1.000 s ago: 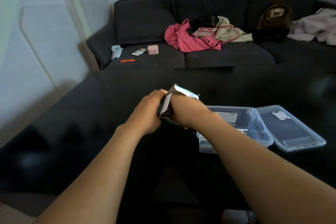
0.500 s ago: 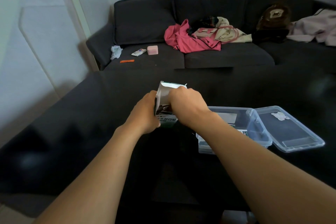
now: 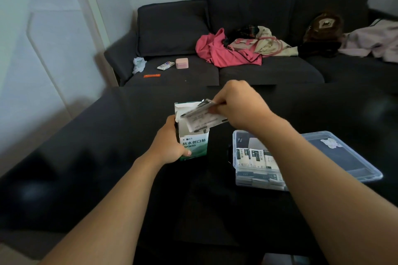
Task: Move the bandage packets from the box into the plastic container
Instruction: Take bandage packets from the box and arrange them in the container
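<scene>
A white and green bandage box (image 3: pixel 195 143) stands upright on the black table (image 3: pixel 107 157) with its top flap open. My left hand (image 3: pixel 171 144) grips the box from its left side. Just above the box's opening, my right hand (image 3: pixel 237 105) pinches a small stack of white bandage packets (image 3: pixel 202 117), blurred by motion. To the right sits the clear plastic container (image 3: pixel 243 178), open, with several packets (image 3: pixel 254 156) lying inside; my right forearm covers part of it.
The container's clear lid (image 3: pixel 344 157) lies open flat to its right. Behind the table is a dark sofa (image 3: pixel 269 71) with pink clothes (image 3: pixel 221 54), a small pink box (image 3: pixel 182 63) and other loose items.
My right hand has come up out of the box with a stack of packets and shifted right. The box now stands upright, held by my left hand.
</scene>
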Motion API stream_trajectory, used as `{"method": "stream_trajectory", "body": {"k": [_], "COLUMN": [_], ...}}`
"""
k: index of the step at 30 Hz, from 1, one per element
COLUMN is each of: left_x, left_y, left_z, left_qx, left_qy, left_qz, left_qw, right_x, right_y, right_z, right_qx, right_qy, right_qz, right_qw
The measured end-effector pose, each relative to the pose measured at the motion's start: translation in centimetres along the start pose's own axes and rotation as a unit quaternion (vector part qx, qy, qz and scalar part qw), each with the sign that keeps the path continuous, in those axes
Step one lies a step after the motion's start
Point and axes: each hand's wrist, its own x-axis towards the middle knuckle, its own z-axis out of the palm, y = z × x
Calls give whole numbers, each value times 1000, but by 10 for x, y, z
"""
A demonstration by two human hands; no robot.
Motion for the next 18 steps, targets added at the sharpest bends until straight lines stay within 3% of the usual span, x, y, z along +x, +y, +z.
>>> {"method": "stream_trajectory", "body": {"k": [3, 7, 9, 12, 13, 15, 18], "left_x": [1, -3, -13, -37, -43, -53, -53], "left_y": [-3, -6, 4, 47, 64, 88, 99], "left_z": [-2, -19, -33, -41, -37, -23, 1], "left_qx": [-13, -7, -20, -151, -156, -94, 34], "left_qy": [5, -13, 30, 152, 149, 64, -67], "left_qz": [-8, -35, -31, 84, 125, 157, 132], "left_qw": [1000, 999, 999, 973, 968, 981, 988], "right_x": [0, -5, -7, -9, -10, -12, -15], "right_y": [13, 33, 41, 46, 44, 40, 37], "right_z": [-19, -27, -27, -28, -29, -30, -30], "right_qx": [81, 155, 195, 240, 248, 264, 273], "right_qy": [-20, -103, -140, -215, -245, -289, -314], "right_qz": [10, 53, 84, 113, 113, 108, 121], "right_qw": [996, 981, 967, 940, 931, 914, 901]}}
